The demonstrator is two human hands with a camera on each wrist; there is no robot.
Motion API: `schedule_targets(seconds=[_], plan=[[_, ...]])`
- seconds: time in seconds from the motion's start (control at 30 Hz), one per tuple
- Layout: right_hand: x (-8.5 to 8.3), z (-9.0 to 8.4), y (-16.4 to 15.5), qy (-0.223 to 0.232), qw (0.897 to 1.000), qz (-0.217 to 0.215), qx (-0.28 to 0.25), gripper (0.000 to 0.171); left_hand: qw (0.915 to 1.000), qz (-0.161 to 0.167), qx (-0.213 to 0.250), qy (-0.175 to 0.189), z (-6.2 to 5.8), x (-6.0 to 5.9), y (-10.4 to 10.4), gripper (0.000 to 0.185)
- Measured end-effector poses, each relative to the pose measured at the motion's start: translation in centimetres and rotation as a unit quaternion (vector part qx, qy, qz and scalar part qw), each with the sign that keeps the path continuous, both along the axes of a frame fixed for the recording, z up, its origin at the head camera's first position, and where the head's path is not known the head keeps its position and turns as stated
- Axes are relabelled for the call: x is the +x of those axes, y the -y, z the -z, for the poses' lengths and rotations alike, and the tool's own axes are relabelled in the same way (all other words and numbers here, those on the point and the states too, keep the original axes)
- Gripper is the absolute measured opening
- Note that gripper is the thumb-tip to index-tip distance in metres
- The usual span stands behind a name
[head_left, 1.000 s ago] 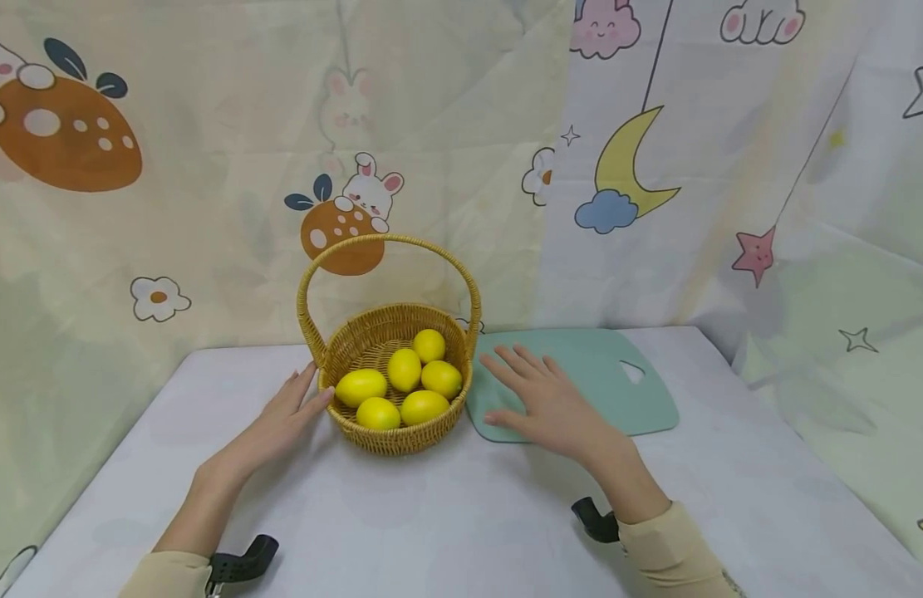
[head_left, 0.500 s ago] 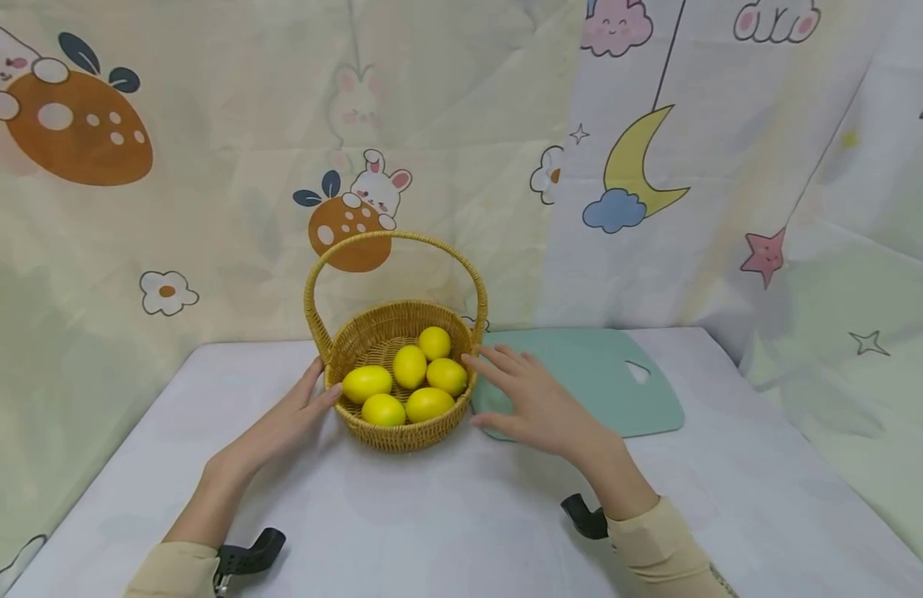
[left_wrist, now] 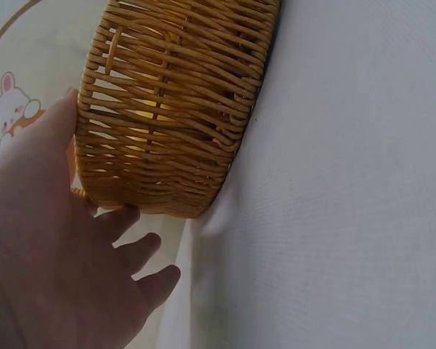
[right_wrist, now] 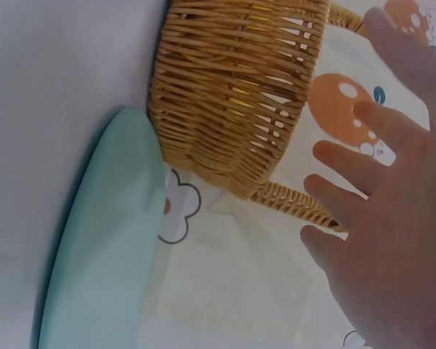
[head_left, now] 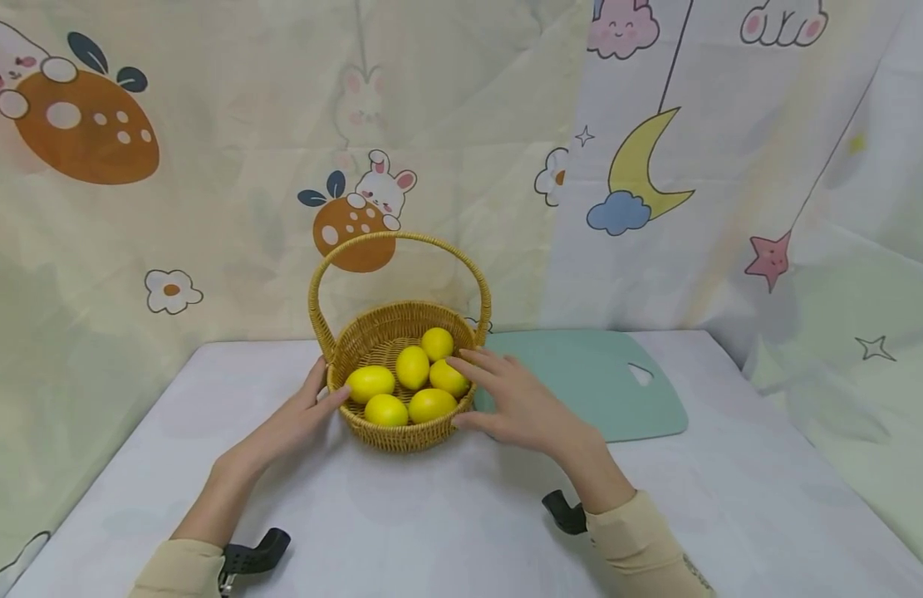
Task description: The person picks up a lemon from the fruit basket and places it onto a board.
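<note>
A wicker basket (head_left: 390,436) with a tall arched handle stands on the table, holding several lemons (head_left: 412,367). My left hand (head_left: 285,428) rests at its left side, thumb at the rim and the other fingers along the outer wall. In the left wrist view those fingers (left_wrist: 139,251) are spread loosely by the wicker. My right hand (head_left: 524,407) hovers at the right rim, fingers apart, overlapping one lemon in the head view. From the right wrist camera, a gap shows between most of these fingers (right_wrist: 349,166) and the basket wall.
Right of the basket, a pale green cutting board (head_left: 581,382) with a triangular hole lies flat on the white table (head_left: 401,531). Behind the table hangs a cloth (head_left: 461,149) printed with cartoon figures. A black wrist mount (head_left: 255,552) sits at the left sleeve.
My right hand has moved left, from over the cutting board to the basket's right rim. The left hand stays at the basket's left side, and the head view has shifted slightly.
</note>
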State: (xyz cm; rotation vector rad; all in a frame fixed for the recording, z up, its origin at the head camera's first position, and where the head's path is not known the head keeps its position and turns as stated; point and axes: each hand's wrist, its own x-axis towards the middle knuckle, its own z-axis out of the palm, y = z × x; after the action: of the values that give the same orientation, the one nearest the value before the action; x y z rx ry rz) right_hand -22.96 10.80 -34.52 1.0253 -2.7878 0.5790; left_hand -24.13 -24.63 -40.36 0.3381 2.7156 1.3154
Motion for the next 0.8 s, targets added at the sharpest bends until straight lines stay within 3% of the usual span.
schedule_targets(seconds=[0.37, 0.8], plan=[[-0.5, -0.4, 2.1, 0.046, 0.999, 0.01, -0.003, 0.075, 0.9999, -0.005, -0.002, 0.009, -0.1, 0.0, 0.0, 0.086], [-1.9, 0.3, 3.3, 0.085, 0.996, 0.008, -0.008, 0.066, 0.998, 0.008, 0.062, 0.011, 0.3, -0.1, -0.7, 0.082]])
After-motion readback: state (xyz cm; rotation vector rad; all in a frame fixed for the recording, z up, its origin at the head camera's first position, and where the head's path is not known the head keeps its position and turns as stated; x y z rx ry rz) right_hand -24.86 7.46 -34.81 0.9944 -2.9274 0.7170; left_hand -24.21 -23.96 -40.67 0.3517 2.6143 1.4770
